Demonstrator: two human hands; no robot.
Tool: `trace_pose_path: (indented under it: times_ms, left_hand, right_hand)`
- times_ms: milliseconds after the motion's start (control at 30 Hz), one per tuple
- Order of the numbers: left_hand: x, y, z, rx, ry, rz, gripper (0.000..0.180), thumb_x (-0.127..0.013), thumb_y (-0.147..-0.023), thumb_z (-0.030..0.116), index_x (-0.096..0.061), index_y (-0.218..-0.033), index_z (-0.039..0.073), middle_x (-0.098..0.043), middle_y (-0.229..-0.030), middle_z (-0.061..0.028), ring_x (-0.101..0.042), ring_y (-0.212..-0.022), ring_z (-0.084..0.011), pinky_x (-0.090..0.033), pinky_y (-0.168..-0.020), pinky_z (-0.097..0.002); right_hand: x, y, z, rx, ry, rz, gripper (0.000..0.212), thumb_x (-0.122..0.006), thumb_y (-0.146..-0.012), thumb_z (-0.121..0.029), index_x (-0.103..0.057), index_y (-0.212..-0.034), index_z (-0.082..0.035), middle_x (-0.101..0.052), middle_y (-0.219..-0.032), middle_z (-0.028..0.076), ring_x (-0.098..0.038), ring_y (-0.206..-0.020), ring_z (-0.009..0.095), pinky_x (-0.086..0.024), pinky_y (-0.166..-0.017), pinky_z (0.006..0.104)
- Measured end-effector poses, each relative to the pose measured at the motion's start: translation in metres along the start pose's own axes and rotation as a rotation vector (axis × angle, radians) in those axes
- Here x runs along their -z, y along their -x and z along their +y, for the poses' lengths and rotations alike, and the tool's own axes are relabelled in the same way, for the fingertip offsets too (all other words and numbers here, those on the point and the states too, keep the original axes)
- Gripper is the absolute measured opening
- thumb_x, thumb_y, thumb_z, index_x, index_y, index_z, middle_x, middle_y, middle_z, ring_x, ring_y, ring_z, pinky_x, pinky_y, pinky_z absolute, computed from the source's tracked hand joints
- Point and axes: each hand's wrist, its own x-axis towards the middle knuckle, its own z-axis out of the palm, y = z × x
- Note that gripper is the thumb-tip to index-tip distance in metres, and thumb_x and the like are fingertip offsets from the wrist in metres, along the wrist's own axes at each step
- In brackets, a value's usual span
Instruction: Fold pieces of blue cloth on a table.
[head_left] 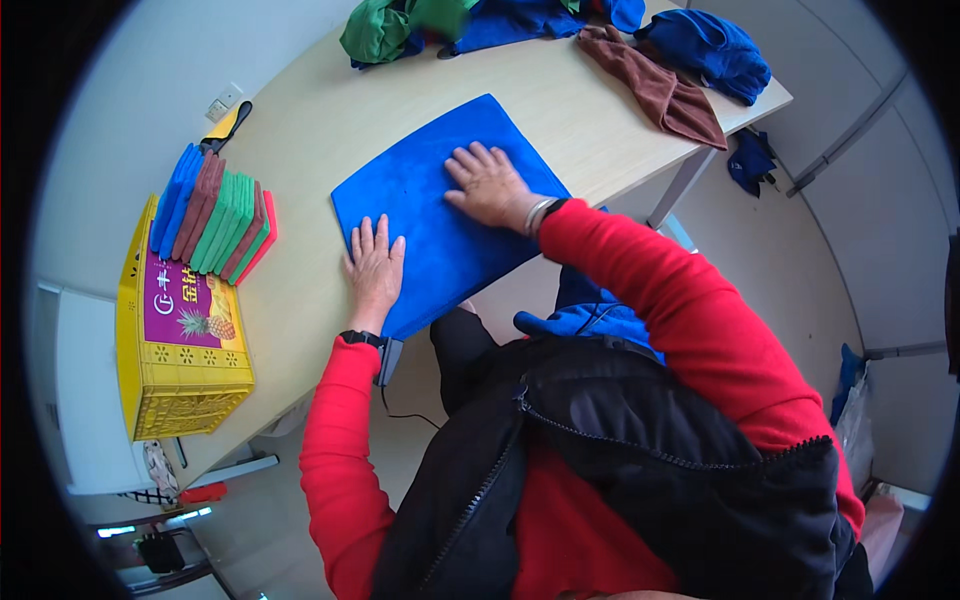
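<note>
A blue cloth [440, 250] lies spread nearly flat on the pale wooden table [295, 130], its near edge reaching the table's front edge. My left hand [376, 268] rests palm down along the cloth's left side, fingers stretched out. Farther up, near the right side, my right hand [487, 186] lies flat on the same cloth with its fingers spread. Neither hand grips anything. Faint creases show across the cloth's surface.
At the left a yellow crate [195, 385] carries a row of folded blue, brown, green and red cloths [215, 212]. Behind them lies a black-handled tool [240, 120]. Crumpled green cloth [385, 30], brown cloth [660, 90] and blue cloth [710, 50] lie along the far side.
</note>
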Motion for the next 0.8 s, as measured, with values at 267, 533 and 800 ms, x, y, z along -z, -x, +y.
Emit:
trace_pose_path:
  times_ms: [267,533,800]
  left_hand:
    - [-0.002,0.031,-0.024,0.039,0.049,0.088,0.064,-0.03,-0.107,0.053,-0.031,-0.158,0.015,-0.025,-0.165,-0.0153,-0.02,-0.152,-0.0364,-0.017,-0.12,-0.0589]
    - [0.016,0.001,-0.02,-0.066,-0.042,0.143,0.064,-0.031,-0.107,0.052,-0.032,-0.158,0.015,-0.026,-0.164,-0.0161,-0.023,-0.151,-0.0365,-0.018,-0.12,-0.0596]
    - [-0.005,-0.064,-0.004,-0.027,0.011,0.008,0.064,-0.034,-0.106,0.052,-0.032,-0.158,0.015,-0.025,-0.164,-0.0172,-0.02,-0.152,-0.0374,-0.018,-0.12,-0.0599]
  right_hand:
    - [0.013,0.031,0.072,-0.209,-0.023,0.035,0.062,-0.032,-0.107,-0.05,-0.032,-0.157,-0.013,-0.026,-0.165,0.013,-0.019,-0.153,0.037,-0.013,-0.124,0.0564]
    - [0.03,-0.001,0.024,-0.109,0.062,-0.006,0.063,-0.034,-0.106,-0.049,-0.033,-0.156,-0.012,-0.026,-0.164,0.015,-0.021,-0.152,0.04,-0.017,-0.122,0.059]
    - [0.011,-0.053,-0.038,-0.024,-0.05,-0.089,0.065,-0.036,-0.104,-0.051,-0.033,-0.157,-0.014,-0.028,-0.164,0.013,-0.021,-0.153,0.038,-0.019,-0.122,0.0571]
